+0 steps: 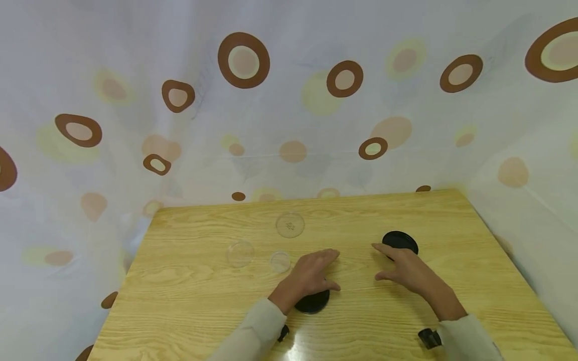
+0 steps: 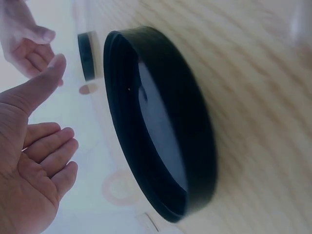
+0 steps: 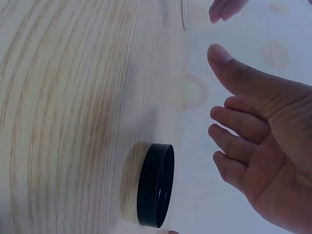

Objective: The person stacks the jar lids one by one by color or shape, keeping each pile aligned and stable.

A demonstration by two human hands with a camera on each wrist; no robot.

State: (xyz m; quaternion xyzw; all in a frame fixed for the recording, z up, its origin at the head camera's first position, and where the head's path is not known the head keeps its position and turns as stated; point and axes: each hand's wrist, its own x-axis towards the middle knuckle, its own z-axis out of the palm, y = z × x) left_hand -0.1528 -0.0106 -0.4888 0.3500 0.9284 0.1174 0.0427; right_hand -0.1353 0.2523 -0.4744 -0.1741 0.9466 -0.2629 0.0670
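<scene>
My left hand [image 1: 309, 275] hovers over a black round lid [image 1: 312, 303], which it partly hides. In the left wrist view that lid [image 2: 187, 112] lies with its hollow side up, and the left hand [image 2: 36, 165] is apart from it, thumb extended and fingers slightly bent. Farther right, a second black lid [image 1: 400, 239] rests on the table, partly covered in the head view by my right hand [image 1: 408, 271]. The right wrist view shows this lid [image 3: 152, 185] apart from the right hand [image 3: 265, 141], whose fingers are loosely bent around nothing. Both palms face each other across a gap.
Left of the hands lie three clear round pieces on the wooden table [image 1: 189, 301]: a larger one with a small dark mark [image 1: 290, 225], a plain one [image 1: 241, 253] and a smaller one [image 1: 280, 261]. A dotted white curtain [image 1: 271, 120] surrounds the table's back and sides.
</scene>
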